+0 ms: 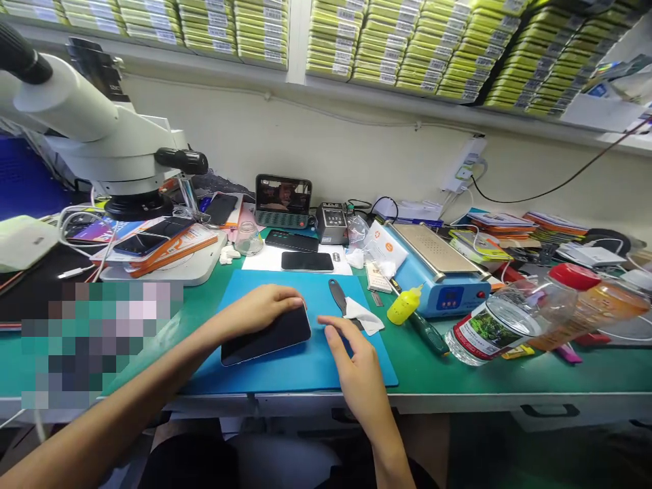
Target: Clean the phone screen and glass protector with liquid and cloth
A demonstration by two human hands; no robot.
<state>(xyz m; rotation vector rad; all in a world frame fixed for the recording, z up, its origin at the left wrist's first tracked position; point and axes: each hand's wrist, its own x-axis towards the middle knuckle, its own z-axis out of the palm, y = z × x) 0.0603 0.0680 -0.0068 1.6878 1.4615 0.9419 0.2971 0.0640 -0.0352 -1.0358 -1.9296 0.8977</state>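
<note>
A dark-screened smartphone [267, 339] lies at a slant on the blue mat [300, 377]. My left hand [265, 305] grips it along the far edge, thumb over the screen and the other fingers partly hidden. Just right of the phone, my right hand [354, 346] is open over the mat, thumb and index finger apart with nothing between them. Beyond that hand lies a scraper with a black handle [337, 295], its other end partly covered by a white wipe [364, 315].
A microscope [102, 136] stands over the left side. At right are a yellow squeeze bottle [404, 305], a green-handled tool [428, 334], a blue heating plate machine [432, 272] and a tilted plastic bottle [494, 329]. Another phone [307, 261] lies behind the mat.
</note>
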